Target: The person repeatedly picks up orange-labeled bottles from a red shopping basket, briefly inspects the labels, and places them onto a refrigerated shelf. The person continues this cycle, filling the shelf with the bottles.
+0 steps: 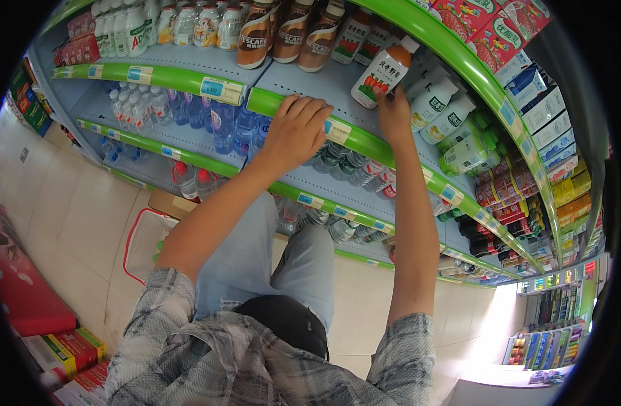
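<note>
My right hand (396, 114) grips the lower part of a juice bottle (386, 63) with a white cap, orange contents and a white label picturing red vegetables. The bottle leans over the front of the grey shelf (336, 96); whether its base touches the shelf I cannot tell. Similar juice bottles (350, 38) stand behind it. Palm down, my left hand (296, 129) rests on the green price rail (264, 101), its fingers reaching onto the shelf and holding nothing. Brown Nescafé coffee bottles (292, 38) stand beyond that hand. White drink bottles (435, 104) are to the right of my right hand.
Water bottles (341, 162) fill the shelf below. A green upper shelf edge (473, 51) curves over the right side. On the floor at left are a red-rimmed basket (135, 248) and a cardboard box (171, 204). Stacked cartons (69, 350) lie at lower left.
</note>
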